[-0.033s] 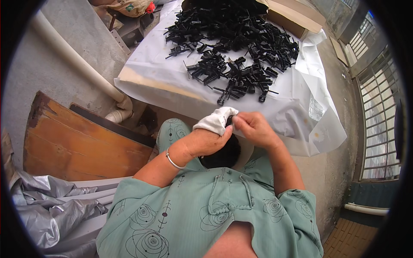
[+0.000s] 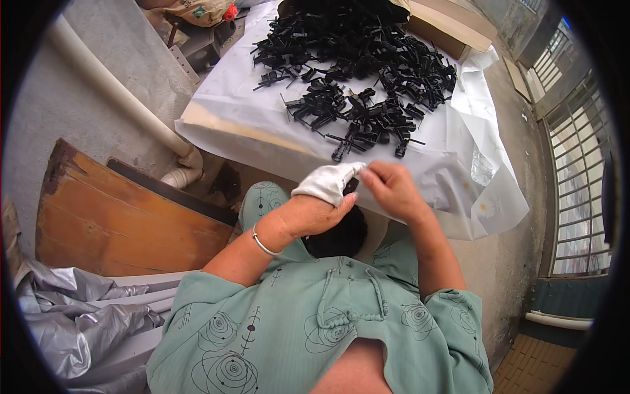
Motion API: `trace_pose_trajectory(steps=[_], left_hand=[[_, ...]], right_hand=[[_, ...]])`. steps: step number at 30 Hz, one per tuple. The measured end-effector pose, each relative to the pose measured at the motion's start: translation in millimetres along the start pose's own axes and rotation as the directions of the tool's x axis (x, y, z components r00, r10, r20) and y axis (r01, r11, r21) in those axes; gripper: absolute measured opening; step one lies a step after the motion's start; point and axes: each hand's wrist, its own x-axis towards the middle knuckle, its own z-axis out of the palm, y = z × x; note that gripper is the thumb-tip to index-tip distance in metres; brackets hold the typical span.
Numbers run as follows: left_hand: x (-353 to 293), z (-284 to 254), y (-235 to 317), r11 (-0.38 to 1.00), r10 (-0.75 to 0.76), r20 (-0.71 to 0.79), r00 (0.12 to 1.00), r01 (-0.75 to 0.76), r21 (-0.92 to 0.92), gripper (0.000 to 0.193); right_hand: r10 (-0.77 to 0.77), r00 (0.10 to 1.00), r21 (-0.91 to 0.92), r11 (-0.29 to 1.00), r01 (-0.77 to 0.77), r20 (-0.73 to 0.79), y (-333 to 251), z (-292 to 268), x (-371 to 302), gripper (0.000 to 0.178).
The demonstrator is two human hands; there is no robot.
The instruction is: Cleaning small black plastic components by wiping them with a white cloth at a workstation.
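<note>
My left hand, its fingers under a white cloth cover, is closed around a small black part, most of which is hidden. Close against its right side, my right hand has its thumb and fingers pinched together. Whatever sits in that pinch is too small or too hidden to tell. Both hands are over my lap, just before the table's near edge. Beyond them a large heap of black plastic parts with thin pins spreads over the table, a few loose parts lying nearest me.
White plastic sheeting covers the table and hangs over its front. An open cardboard box stands behind the heap. A brown wooden board leans at left below a pipe. Silvery sheeting lies lower left.
My right hand has shifted slightly up and right, and more of the black part shows between the hands. My left hand stays nearly in place.
</note>
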Motion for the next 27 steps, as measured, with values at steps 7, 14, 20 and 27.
trace_pose_trajectory(steps=[7, 14, 20, 27], left_hand=[[24, -10, -15, 0.995, 0.084, -0.212, 0.974, -0.071, 0.068, 0.027], [40, -16, -26, 0.99, 0.144, -0.101, 0.984, -0.144, 0.009, 0.033], [34, -7, -20, 0.943, -0.025, 0.006, 1.0, 0.026, -0.331, 0.026], [11, 5, 0, 0.481, -0.375, 0.124, 0.919, 0.307, -0.821, 0.027]], right_hand=[[-0.066, 0.98, -0.654, 0.752, -0.076, -0.189, 29, -18, 52, 0.027], [-0.253, 0.967, -0.401, 0.887, 0.23, -0.004, 10, -25, 19, 0.021], [-0.238, 0.967, -0.28, 0.938, 0.202, -0.097, -7, -14, 0, 0.017], [-0.574, 0.75, -0.368, 0.809, 0.459, -0.328, -9, 23, -10, 0.012]])
